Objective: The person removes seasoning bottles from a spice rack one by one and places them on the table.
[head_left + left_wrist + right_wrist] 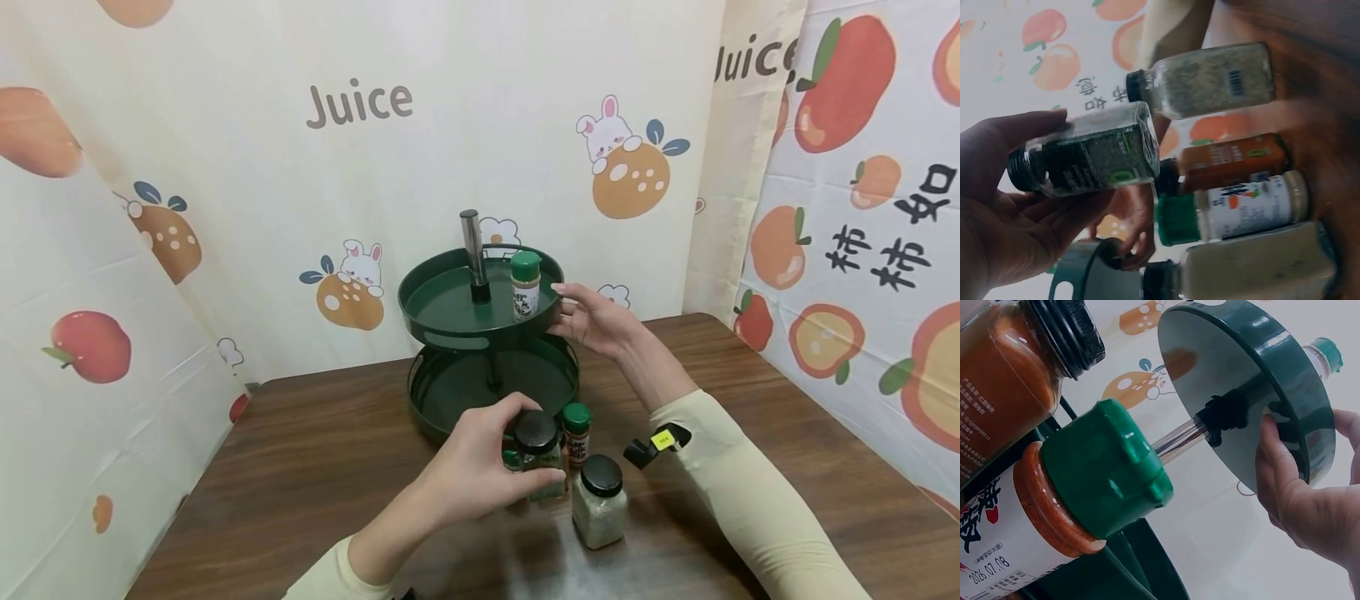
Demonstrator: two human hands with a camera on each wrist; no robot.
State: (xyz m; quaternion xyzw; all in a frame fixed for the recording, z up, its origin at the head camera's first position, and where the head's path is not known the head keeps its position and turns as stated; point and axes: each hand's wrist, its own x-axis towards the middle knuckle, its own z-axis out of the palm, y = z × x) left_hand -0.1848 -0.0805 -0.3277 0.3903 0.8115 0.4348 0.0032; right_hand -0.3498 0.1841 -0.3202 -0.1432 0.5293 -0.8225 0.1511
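My left hand holds a small clear spice jar with a black lid and dark green dried contents, thumb and fingers on opposite sides. It is lifted off the table in the left wrist view. My right hand grips the rim of the upper tier of a dark green two-tier round rack, fingers beneath and thumb at the edge. On that tier stands a green-capped shaker, close to my right thumb. The lower tier is partly hidden by my left hand.
Near my left hand on the wooden table stand a black-lidded jar of pale contents, a green-capped shaker of reddish seasoning and a jar of orange-brown powder. A metal post rises through the rack. Printed curtains hang behind.
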